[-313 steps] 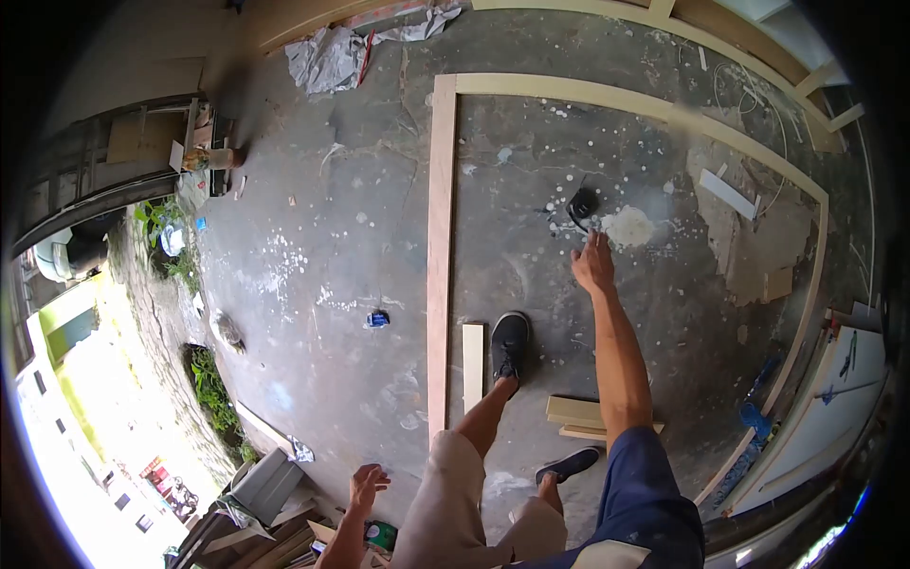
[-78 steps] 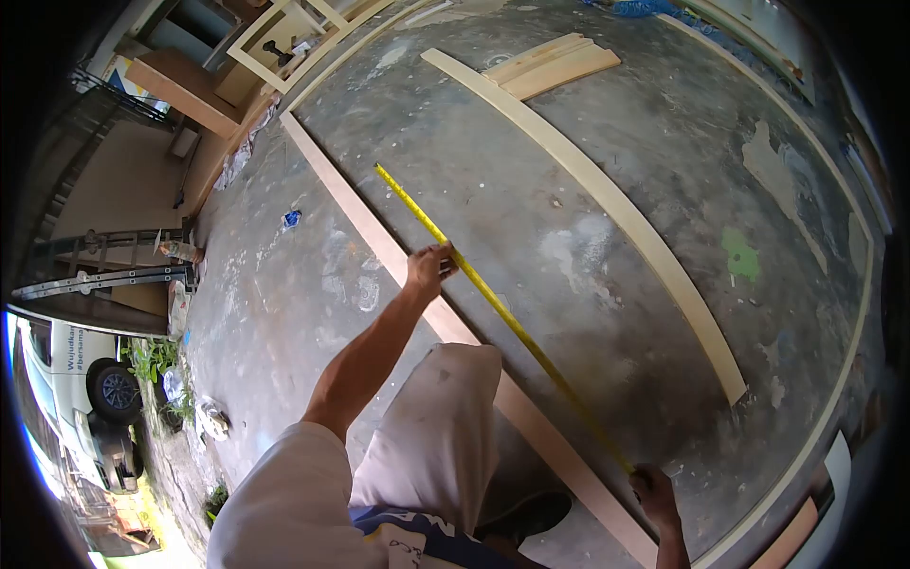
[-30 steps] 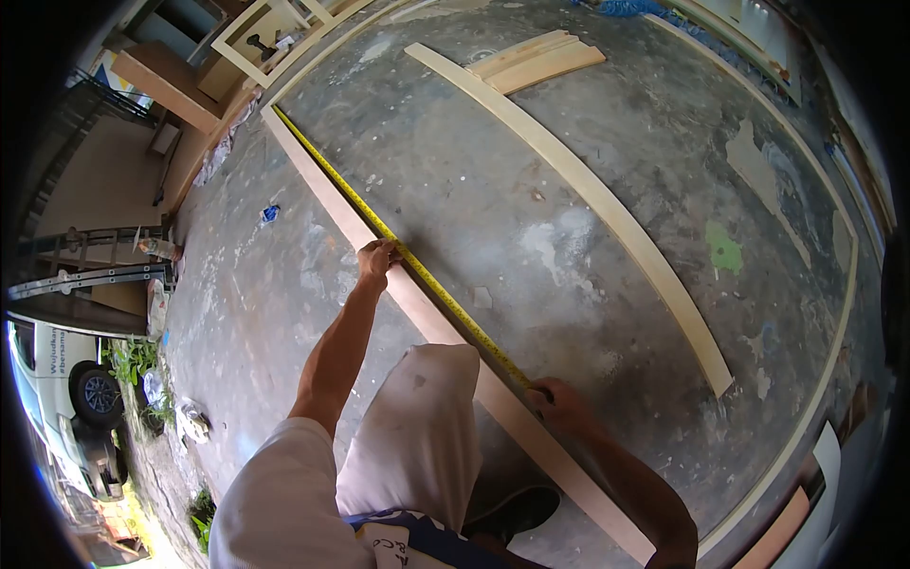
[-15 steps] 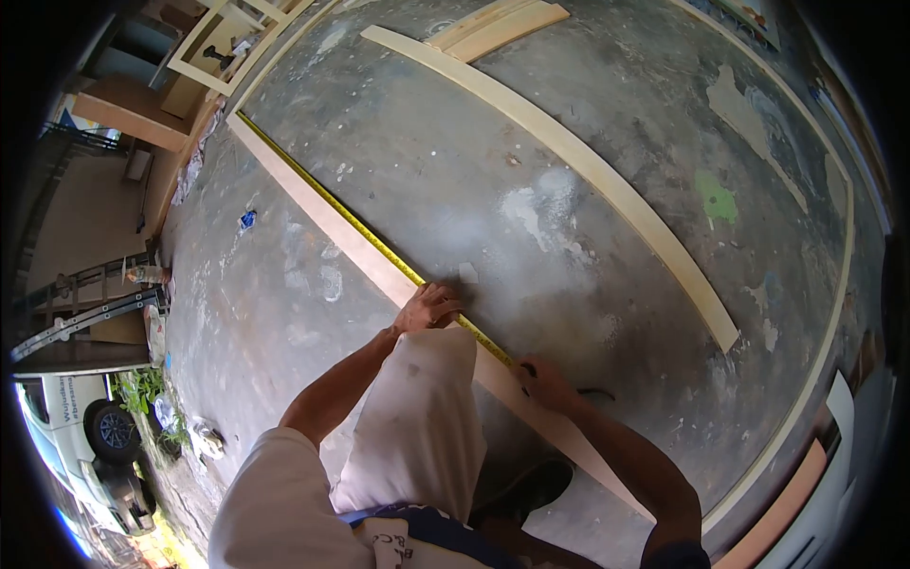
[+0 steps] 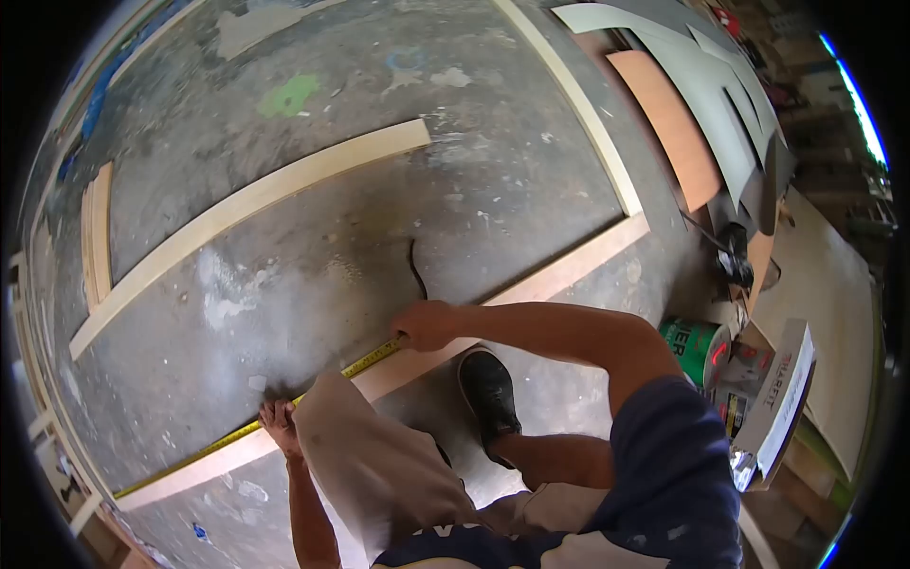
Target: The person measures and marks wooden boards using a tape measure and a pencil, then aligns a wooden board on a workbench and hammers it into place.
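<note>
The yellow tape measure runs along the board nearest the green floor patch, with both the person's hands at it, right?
Not quite: the head view shows the yellow tape measure along the pinkish board by the person's knee, not the pale board nearest the green floor patch. The left hand and right hand are indeed both at it.

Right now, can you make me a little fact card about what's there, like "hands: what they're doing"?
Left hand: at the yellow tape measure, left of the bent knee
Right hand: closed around the tape measure's near end; the case is hidden
Tape measure: stretched along the pinkish plank
Black strap: pokes out beyond the right hand
Pale board: lying on the floor
Floor stain: green
Green can: at the picture's right side
</note>
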The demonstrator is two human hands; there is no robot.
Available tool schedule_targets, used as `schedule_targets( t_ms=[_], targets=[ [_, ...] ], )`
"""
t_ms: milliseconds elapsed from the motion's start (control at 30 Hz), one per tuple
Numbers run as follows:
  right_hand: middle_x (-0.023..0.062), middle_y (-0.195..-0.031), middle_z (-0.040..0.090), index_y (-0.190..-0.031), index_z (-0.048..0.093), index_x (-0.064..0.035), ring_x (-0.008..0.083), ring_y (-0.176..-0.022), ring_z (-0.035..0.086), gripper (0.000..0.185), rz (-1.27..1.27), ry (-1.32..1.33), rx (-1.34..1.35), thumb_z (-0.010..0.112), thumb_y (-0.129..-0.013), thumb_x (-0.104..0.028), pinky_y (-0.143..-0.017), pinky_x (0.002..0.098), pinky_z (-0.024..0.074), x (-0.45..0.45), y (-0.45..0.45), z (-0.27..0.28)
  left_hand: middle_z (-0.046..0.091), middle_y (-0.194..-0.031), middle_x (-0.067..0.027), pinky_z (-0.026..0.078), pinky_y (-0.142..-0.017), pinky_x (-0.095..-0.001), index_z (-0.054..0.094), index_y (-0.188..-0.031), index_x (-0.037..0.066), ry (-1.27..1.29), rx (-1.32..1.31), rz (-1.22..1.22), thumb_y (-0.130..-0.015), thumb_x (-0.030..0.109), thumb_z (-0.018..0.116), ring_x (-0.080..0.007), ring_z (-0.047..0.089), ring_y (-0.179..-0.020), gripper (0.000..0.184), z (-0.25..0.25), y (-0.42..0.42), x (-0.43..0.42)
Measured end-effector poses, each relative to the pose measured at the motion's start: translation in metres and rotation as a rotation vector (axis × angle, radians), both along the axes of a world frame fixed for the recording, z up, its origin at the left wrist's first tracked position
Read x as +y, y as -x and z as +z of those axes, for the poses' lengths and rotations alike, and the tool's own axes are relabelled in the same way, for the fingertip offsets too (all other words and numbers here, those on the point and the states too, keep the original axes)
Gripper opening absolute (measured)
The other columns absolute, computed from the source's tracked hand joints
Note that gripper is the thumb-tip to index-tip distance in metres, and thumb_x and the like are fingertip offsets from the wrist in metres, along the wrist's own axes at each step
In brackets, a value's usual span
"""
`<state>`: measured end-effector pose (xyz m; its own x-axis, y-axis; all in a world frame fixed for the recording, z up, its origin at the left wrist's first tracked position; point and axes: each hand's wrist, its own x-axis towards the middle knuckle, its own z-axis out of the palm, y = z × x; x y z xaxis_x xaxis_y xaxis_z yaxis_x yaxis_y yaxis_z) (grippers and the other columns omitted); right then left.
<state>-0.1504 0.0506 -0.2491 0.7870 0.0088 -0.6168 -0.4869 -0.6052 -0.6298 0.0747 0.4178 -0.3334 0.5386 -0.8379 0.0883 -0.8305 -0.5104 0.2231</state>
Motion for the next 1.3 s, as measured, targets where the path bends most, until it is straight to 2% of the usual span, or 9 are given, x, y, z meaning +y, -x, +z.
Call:
schedule_targets(
  t_ms=[100,167,267,300,500,633,733,933,1300],
  targets=[
    [0.0157,-0.117,0.062,-0.110,0.065,-0.0127,0.0386,-0.112,0.055,0.028,-0.145,0.259,0.028,0.053,-0.088,-0.024,-0.089,0.0503,0.0486,-0.072,0.108,0.014,0.051,-0.088,-0.0084,0.035,-0.080,-0.0458,0.056,-0.084,0.012,0.084,0.146,-0.010,-0.088,0.024,0.056,-0.0306,0.048,-0.087,0.013,0.018,0.001,-0.015],
    [0.0153,-0.112,0.061,-0.113,0.062,-0.0139,0.0384,-0.110,0.052,0.028,-0.234,0.390,0.103,0.052,-0.088,-0.024,-0.090,0.0504,0.0483,-0.119,0.175,0.006,0.050,-0.087,-0.0082,0.034,-0.082,-0.0462,0.055,-0.084,0.012,0.081,0.189,0.063,-0.089,0.025,0.055,-0.0303,0.048,-0.087,0.013,0.023,0.004,-0.018],
    [0.0114,-0.111,0.057,-0.108,0.063,-0.0172,0.0349,-0.110,0.051,0.024,-0.273,0.637,0.130,0.054,-0.087,-0.024,-0.085,0.0529,0.0484,-0.190,0.261,0.025,0.049,-0.087,-0.0085,0.034,-0.082,-0.0464,0.059,-0.090,0.015,0.065,0.167,-0.002,-0.084,0.035,0.060,-0.0302,0.048,-0.089,0.021,0.031,0.002,-0.021],
    [0.0100,-0.105,0.058,-0.107,0.065,-0.0166,0.0317,-0.107,0.051,0.022,-0.259,0.751,0.167,0.057,-0.087,-0.019,-0.088,0.0480,0.0479,-0.208,0.284,0.037,0.048,-0.087,-0.0087,0.034,-0.082,-0.0466,0.061,-0.092,0.016,0.055,0.148,-0.028,-0.081,0.038,0.063,-0.0305,0.047,-0.090,0.025,0.031,0.001,-0.019],
    [0.0039,-0.107,0.060,-0.104,0.066,-0.0201,0.0243,-0.112,0.052,0.016,-0.497,1.033,0.346,0.057,-0.091,-0.023,-0.089,0.0494,0.0493,-0.295,0.392,0.050,0.048,-0.087,-0.0086,0.034,-0.082,-0.0462,0.061,-0.092,0.016,-0.033,0.183,-0.033,-0.081,0.038,0.063,-0.0300,0.048,-0.090,0.025,0.041,-0.002,-0.040],
    [0.0059,-0.116,0.060,-0.106,0.067,-0.0214,0.0245,-0.122,0.047,0.020,-0.480,1.021,0.323,0.052,-0.094,-0.025,-0.096,0.0544,0.0460,-0.319,0.427,0.027,0.049,-0.087,-0.0086,0.034,-0.082,-0.0460,0.061,-0.093,0.015,-0.105,0.244,0.015,-0.081,0.037,0.063,-0.0297,0.048,-0.090,0.025,0.045,0.002,-0.051],
    [0.0024,-0.117,0.059,-0.106,0.068,-0.0215,0.0229,-0.121,0.046,0.019,-0.672,0.996,0.236,0.054,-0.094,-0.025,-0.098,0.0549,0.0429,-0.324,0.437,0.006,0.049,-0.087,-0.0085,0.035,-0.082,-0.0458,0.061,-0.093,0.015,-0.144,0.291,0.052,-0.081,0.037,0.063,-0.0295,0.048,-0.090,0.025,0.048,0.002,-0.056],
    [0.0013,-0.115,0.059,-0.105,0.068,-0.0215,0.0215,-0.122,0.044,0.017,-0.829,0.987,0.124,0.059,-0.091,-0.024,-0.096,0.0519,0.0422,-0.316,0.443,-0.012,0.050,-0.087,-0.0084,0.035,-0.082,-0.0454,0.061,-0.093,0.015,-0.200,0.369,0.118,-0.081,0.036,0.063,-0.0291,0.048,-0.090,0.025,0.052,-0.001,-0.055],
    [0.0015,-0.113,0.057,-0.099,0.067,-0.0202,0.0215,-0.120,0.045,0.014,-0.912,1.145,0.117,0.064,-0.088,-0.027,-0.093,0.0522,0.0424,-0.308,0.429,-0.019,0.051,-0.088,-0.0082,0.036,-0.081,-0.0447,0.061,-0.094,0.014,-0.250,0.455,0.179,-0.081,0.035,0.064,-0.0283,0.049,-0.089,0.024,0.053,-0.012,-0.055]
  ],
)
